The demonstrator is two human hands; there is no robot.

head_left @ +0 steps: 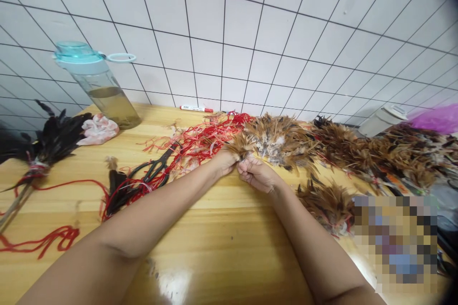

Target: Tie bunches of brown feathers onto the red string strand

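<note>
Both hands meet over the middle of the wooden table (pixel 214 248). My left hand (pixel 227 162) is closed around the base of a small bunch of brown feathers (pixel 240 145), whose tips fan upward. My right hand (pixel 255 174) is curled into a fist right beside it, its fingertips pinched at the bottom of the same bunch; exactly what they grip there is hidden. Just behind the hands lies a larger pile of brown feathers (pixel 282 138) with pale fluffy bases. To the left of it spreads a tangle of red string (pixel 203 140).
Black scissors (pixel 155 164) rest among the string. A bottle (pixel 107 90), crumpled tissue (pixel 98 128) and bundled black feathers (pixel 59 138) are at left. A marker (pixel 196 108) lies by the tiled wall. More brown feathers (pixel 372 152) and a whitish container (pixel 382 119) are at right.
</note>
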